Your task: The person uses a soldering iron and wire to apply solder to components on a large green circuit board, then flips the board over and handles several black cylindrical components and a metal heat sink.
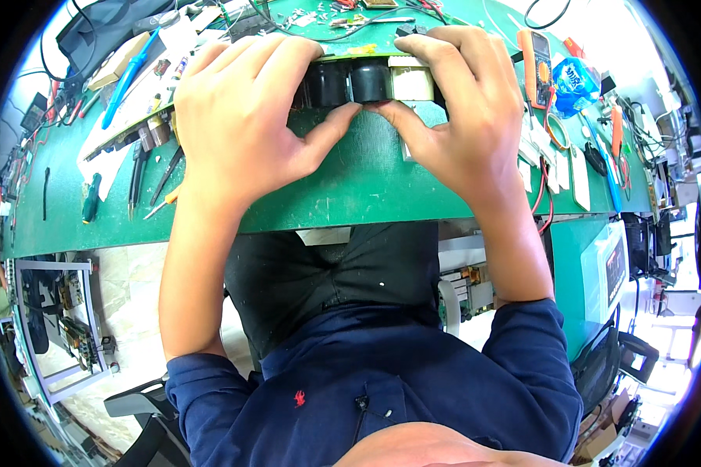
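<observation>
A green circuit board [360, 55] stands edge-on at the far middle of the green bench [319, 194], with black cylindrical parts [371, 78] and a cream block [411, 82] facing me. My left hand [245, 124] grips its left end, fingers over the top and thumb at the lower edge of the black parts. My right hand [463, 117] grips the right end, fingers curled over the top and thumb reaching under the middle. Much of both ends is hidden by my hands.
On the left lie a blue tool [128, 78], a green-handled screwdriver [92, 198], pliers and another board [113, 136]. On the right are an orange multimeter [535, 70], a blue crumpled packet [575, 86] and loose wires. Black cables and scraps lie along the back.
</observation>
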Demonstrator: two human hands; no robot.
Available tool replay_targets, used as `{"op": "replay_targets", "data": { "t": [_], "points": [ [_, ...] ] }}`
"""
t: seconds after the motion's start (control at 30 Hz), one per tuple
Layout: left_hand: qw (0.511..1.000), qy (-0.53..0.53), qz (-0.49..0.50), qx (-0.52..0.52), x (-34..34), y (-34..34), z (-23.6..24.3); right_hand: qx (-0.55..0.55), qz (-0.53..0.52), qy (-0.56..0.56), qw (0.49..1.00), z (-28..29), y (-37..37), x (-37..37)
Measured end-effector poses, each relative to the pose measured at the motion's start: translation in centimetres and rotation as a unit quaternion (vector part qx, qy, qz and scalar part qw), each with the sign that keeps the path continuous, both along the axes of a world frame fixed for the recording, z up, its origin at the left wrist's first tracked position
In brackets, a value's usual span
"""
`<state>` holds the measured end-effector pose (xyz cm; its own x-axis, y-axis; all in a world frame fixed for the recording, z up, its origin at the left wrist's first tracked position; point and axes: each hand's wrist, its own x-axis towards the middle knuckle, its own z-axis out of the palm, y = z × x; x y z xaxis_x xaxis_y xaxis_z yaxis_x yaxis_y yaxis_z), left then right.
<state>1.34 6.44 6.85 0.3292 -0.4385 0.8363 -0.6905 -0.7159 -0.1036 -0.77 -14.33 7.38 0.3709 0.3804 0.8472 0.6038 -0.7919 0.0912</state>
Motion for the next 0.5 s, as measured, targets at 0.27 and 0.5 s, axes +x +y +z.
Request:
{"op": "replay_targets", "data": {
  "t": [0.27, 0.5],
  "points": [
    [0.999, -0.037, -0.014, -0.01, -0.18, -0.08, -0.63, 0.009, 0.008, 0.001, 1.0, -0.66, -0.05, -0.51],
    [0.999, -0.034, -0.021, -0.02, -0.5, -0.22, -0.97, 0.01, 0.01, -0.01, 1.0, -0.98, 0.04, -0.51]
  ]
}}
